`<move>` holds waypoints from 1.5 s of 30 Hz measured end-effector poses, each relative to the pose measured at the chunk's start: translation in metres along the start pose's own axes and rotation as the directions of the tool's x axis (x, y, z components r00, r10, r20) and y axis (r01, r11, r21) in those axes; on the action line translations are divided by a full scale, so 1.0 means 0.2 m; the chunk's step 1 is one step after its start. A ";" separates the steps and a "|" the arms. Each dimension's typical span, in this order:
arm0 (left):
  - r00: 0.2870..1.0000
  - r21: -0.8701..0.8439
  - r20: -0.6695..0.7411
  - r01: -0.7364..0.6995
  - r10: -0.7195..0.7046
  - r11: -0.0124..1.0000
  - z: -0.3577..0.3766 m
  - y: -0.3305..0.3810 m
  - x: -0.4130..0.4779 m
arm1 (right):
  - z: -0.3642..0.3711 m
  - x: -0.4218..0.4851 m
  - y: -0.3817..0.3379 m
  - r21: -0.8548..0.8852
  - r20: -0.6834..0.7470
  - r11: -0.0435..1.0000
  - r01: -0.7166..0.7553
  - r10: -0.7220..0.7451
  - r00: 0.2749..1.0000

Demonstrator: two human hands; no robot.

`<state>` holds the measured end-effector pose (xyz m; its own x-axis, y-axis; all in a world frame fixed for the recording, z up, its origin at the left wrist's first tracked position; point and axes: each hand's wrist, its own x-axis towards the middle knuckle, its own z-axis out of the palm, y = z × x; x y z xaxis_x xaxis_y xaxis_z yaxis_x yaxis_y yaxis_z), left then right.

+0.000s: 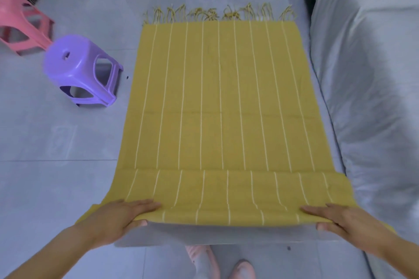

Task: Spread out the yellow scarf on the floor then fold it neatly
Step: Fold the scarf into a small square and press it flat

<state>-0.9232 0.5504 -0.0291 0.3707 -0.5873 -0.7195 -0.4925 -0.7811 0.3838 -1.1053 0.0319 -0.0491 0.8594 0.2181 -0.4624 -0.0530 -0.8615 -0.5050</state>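
Observation:
The yellow scarf (217, 97) with thin white stripes lies flat on the grey tiled floor, its fringe at the far end. Its near edge is lifted off the floor and hangs between my hands. My left hand (120, 217) pinches the near left corner, fingers on top and thumb underneath. My right hand (340, 219) pinches the near right corner the same way. A crosswise crease runs across the scarf just beyond my hands.
A purple plastic stool (81, 70) stands left of the scarf, with a pink stool (22, 22) behind it. A bed or sofa under a white cover (367, 75) runs along the scarf's right edge. My feet in pink shoes (217, 265) are below the lifted edge.

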 end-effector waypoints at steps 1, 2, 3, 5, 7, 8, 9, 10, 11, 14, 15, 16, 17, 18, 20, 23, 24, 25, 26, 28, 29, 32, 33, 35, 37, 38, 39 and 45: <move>0.999 -0.012 -0.036 0.016 -0.017 1.000 -0.04 -0.02 0.00 | -0.05 0.04 -0.02 -0.010 0.024 1.000 -0.019 0.019 1.000; 0.998 -0.014 -0.063 0.029 -0.030 0.999 -0.09 -0.03 0.00 | -0.10 0.07 -0.03 -0.025 0.019 0.999 -0.031 0.032 0.999; 0.995 -0.005 -0.087 0.040 -0.041 0.999 -0.13 -0.04 0.01 | -0.14 0.09 -0.02 -0.024 -0.006 0.999 -0.047 0.047 0.999; 0.990 0.051 -0.123 0.073 -0.066 0.996 -0.22 -0.03 0.04 | -0.22 0.14 0.00 -0.057 -0.055 0.996 -0.068 0.065 0.996; 0.985 0.112 -0.130 0.130 -0.115 0.985 -0.30 -0.01 0.08 | -0.29 0.18 -0.02 -0.095 -0.080 0.990 -0.107 0.100 0.992; 0.980 0.116 -0.134 0.163 -0.147 0.980 -0.34 0.00 0.10 | -0.33 0.20 -0.04 -0.110 -0.084 0.988 -0.104 0.095 0.992; 0.975 0.119 -0.145 0.189 -0.171 0.975 -0.37 0.00 0.11 | -0.37 0.23 -0.06 -0.132 -0.094 0.988 -0.076 0.064 0.994; 0.969 0.141 -0.160 0.209 -0.186 0.968 -0.40 0.00 0.13 | -0.39 0.26 -0.06 -0.169 -0.123 0.985 -0.029 0.008 0.992; 0.964 0.192 -0.179 0.229 -0.195 0.954 -0.43 0.00 0.15 | -0.41 0.30 -0.06 -0.213 -0.147 0.977 -0.003 -0.029 0.989; 0.940 0.304 -0.263 0.294 -0.217 0.906 -0.53 -0.03 0.23 | -0.49 0.44 0.00 -0.421 -0.172 0.905 -0.059 -0.016 0.985; 0.930 0.302 -0.302 0.302 -0.210 0.904 -0.57 -0.04 0.26 | -0.51 0.48 0.02 -0.453 -0.202 0.888 -0.083 -0.011 0.979; 0.921 0.304 -0.332 0.307 -0.201 0.902 -0.60 -0.05 0.30 | -0.53 0.52 0.02 -0.475 -0.235 0.874 -0.101 -0.015 0.972; 0.916 0.313 -0.348 0.314 -0.200 0.896 -0.63 -0.06 0.33 | -0.54 0.56 0.04 -0.489 -0.259 0.866 -0.104 -0.031 0.965; 0.912 0.324 -0.354 0.326 -0.206 0.888 -0.66 -0.07 0.37 | -0.56 0.60 0.05 -0.505 -0.272 0.857 -0.102 -0.045 0.961; 0.904 0.332 -0.361 0.353 -0.228 0.875 -0.72 -0.09 0.44 | -0.58 0.68 0.06 -0.527 -0.290 0.840 -0.128 -0.036 0.956; 0.901 0.338 -0.362 0.366 -0.239 0.867 -0.79 -0.15 0.56 | -0.62 0.81 0.07 -0.527 -0.302 0.828 -0.191 0.027 0.953; 0.897 0.330 -0.365 0.374 -0.248 0.867 -0.81 -0.17 0.61 | -0.63 0.85 0.07 -0.521 -0.295 0.822 -0.230 0.079 0.952; 0.888 0.314 -0.373 0.392 -0.267 0.865 -0.82 -0.19 0.65 | -0.64 0.89 0.06 -0.507 -0.294 0.817 -0.275 0.136 0.946; 0.874 0.287 -0.384 0.421 -0.299 0.861 -0.82 -0.20 0.70 | -0.64 0.94 0.06 -0.487 -0.285 0.811 -0.325 0.204 0.937; 0.840 0.220 -0.405 0.474 -0.363 0.853 -0.81 -0.19 0.79 | -0.59 1.03 0.06 -0.470 -0.256 0.790 -0.393 0.304 0.917; 0.832 0.196 -0.410 0.480 -0.374 0.855 -0.79 -0.17 0.83 | -0.55 1.06 0.06 -0.451 -0.227 0.793 -0.410 0.342 0.912; 0.866 0.149 -0.353 0.427 -0.355 0.892 -0.67 -0.12 0.92 | -0.41 1.12 0.02 -0.424 -0.111 0.808 -0.410 0.403 0.908; 0.882 0.138 -0.320 0.405 -0.346 0.904 -0.61 -0.10 0.94 | -0.36 1.13 0.01 -0.420 -0.068 0.814 -0.401 0.413 0.908; 0.902 0.133 -0.268 0.382 -0.338 0.914 -0.49 -0.06 0.95 | -0.27 1.11 -0.01 -0.381 -0.013 0.839 -0.389 0.416 0.909; 0.903 0.118 -0.242 0.391 -0.355 0.913 -0.40 -0.06 0.98 | -0.19 1.12 0.00 -0.321 0.025 0.855 -0.406 0.437 0.899; 0.899 0.107 -0.244 0.398 -0.364 0.911 -0.37 -0.07 1.00 | -0.16 1.12 0.01 -0.292 0.036 0.859 -0.421 0.450 0.892; 0.893 0.100 -0.251 0.408 -0.374 0.908 -0.36 -0.08 1.02 | -0.15 1.13 0.01 -0.272 0.033 0.861 -0.430 0.454 0.890; 0.893 0.116 -0.273 0.400 -0.358 0.909 -0.34 -0.09 1.03 | -0.16 1.12 0.00 -0.244 0.023 0.881 -0.406 0.424 0.905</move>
<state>-0.7848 0.4290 -0.1461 0.7226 -0.3023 -0.6216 -0.3904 -0.9206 -0.0061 -0.8953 0.0651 -0.1297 0.7442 -0.1574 -0.6491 -0.2718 -0.9591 -0.0791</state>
